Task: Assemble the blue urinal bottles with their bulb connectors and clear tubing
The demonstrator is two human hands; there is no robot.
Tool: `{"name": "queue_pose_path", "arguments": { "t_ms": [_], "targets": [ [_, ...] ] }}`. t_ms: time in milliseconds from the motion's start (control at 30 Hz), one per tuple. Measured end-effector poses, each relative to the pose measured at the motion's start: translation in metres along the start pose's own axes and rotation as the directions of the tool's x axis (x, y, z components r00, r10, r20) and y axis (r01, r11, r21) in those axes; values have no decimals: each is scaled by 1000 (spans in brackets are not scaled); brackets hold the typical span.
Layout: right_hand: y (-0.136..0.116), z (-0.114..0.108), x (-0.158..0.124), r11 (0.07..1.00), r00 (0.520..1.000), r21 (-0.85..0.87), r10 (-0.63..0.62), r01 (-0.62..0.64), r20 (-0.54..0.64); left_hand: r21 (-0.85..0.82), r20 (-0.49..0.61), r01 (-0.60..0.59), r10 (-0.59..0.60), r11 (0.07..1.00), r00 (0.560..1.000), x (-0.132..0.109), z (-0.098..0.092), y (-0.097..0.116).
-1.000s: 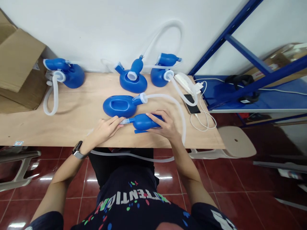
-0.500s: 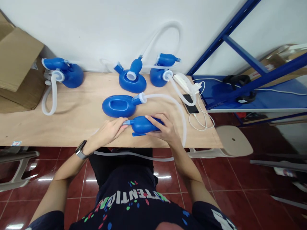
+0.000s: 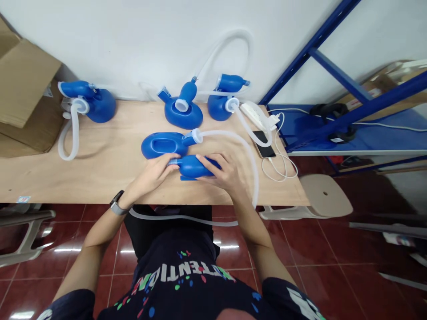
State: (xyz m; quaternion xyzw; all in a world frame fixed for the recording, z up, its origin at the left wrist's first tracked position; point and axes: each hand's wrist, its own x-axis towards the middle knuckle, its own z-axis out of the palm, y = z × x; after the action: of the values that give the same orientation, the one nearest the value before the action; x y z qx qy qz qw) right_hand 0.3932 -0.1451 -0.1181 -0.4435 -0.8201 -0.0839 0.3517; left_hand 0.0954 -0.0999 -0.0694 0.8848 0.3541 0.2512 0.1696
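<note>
My right hand [image 3: 222, 172] is wrapped around a blue plastic urinal funnel [image 3: 191, 166], held sideways with its narrow neck to the left. At that neck my left hand [image 3: 157, 172] pinches the end of a translucent hose, its fingers partly hiding the joint. From there the hose [image 3: 187, 218] loops below the table edge, rises on the right and runs to the white cap [image 3: 197, 135] of a blue urinal bottle [image 3: 150, 146]. The bottle lies on the table just beyond my hands, its handle recess facing up.
Three more blue urinal sets stand along the wall: a left one [image 3: 102, 106], a middle one [image 3: 182, 116] and a right one [image 3: 217, 106]. A cardboard box [image 3: 30, 84] is at left. A phone [image 3: 265, 144] and power strip [image 3: 255, 116] lie right, beside a blue shelf [image 3: 307, 129].
Both hands have moved a little away from my body and slightly left, carrying the funnel and hose end closer to the lying bottle. The grip looks the same.
</note>
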Motion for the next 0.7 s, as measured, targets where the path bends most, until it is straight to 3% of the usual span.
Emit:
{"name": "queue_pose_path", "arguments": {
  "t_ms": [33, 100, 167, 267, 367, 433, 567, 700],
  "targets": [
    [0, 5, 3, 999, 999, -10, 31, -31, -44, 68, -122, 27, -18, 997, 992, -4, 2, 0],
    [1, 13, 7, 996, 986, -3, 86, -88, -144, 186, -350, 73, -4, 980, 937, -16, 10, 2],
    [1, 18, 8, 992, 967, 29, 130, -126, -218, 160, -433, 84, -7, 984, 901, -32, 21, 4],
    [-2, 23, 4, 981, 953, 73, 192, -180, -234, -186, -279, 181, -228, 966, 933, -44, 40, 3],
    [-8, 26, 1, 972, 956, 107, 228, -211, -182, -489, -129, 243, -345, 838, 930, -37, 54, 1],
    [-12, 27, 1, 970, 964, 134, 223, -204, -147, -519, -151, 220, -342, 826, 928, -28, 60, 1],
    [-16, 26, 0, 979, 967, 101, 194, -179, -166, -406, -226, 253, -365, 878, 903, -18, 66, 8],
    [-17, 24, -3, 992, 972, -5, 121, -125, -199, -482, -240, 280, -432, 831, 869, -17, 70, 16]
  ]
}}
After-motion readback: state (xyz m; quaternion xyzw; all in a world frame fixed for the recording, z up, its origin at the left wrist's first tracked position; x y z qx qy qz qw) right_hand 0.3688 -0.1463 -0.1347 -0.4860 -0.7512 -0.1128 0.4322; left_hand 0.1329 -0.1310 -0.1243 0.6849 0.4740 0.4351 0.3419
